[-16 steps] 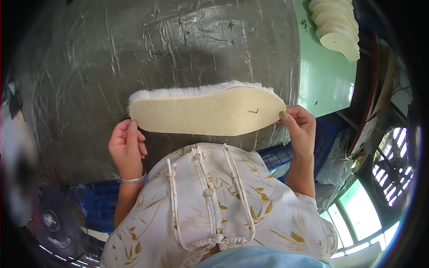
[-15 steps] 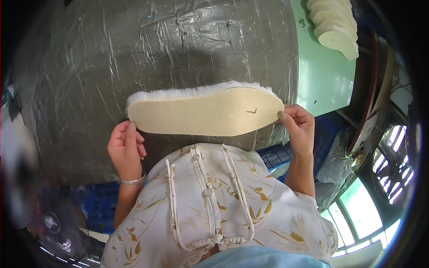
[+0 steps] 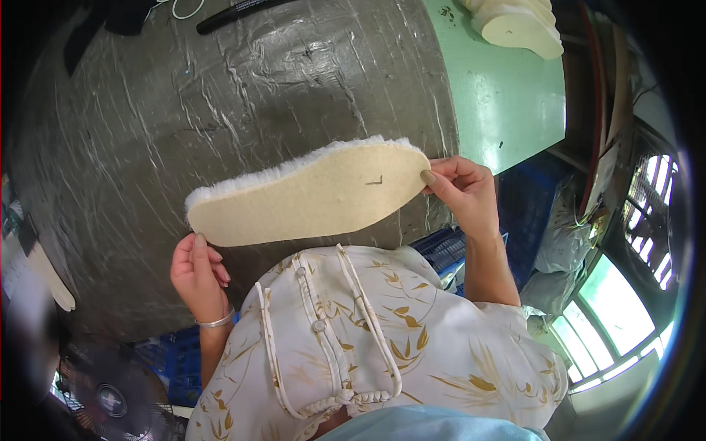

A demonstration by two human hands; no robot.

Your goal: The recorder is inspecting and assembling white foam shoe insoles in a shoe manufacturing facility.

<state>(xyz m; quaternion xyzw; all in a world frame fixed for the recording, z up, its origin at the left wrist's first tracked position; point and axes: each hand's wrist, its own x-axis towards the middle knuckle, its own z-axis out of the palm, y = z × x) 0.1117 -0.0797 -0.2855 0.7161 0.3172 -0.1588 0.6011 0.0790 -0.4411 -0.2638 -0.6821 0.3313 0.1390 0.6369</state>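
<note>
Both hands (image 3: pixel 198 275) pinching insole (image 3: pixel 309 195) ends

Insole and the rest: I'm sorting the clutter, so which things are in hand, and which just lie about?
In hand: fleece-edged insole, held by left hand and right hand.

Lying about: insole stack, black pen, fan, blue crate.

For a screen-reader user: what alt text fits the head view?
Two hands, left hand and right hand, hold a cream insole with a white fleecy edge by its ends above a grey wrinkled work surface; more insoles are stacked beyond.
</note>
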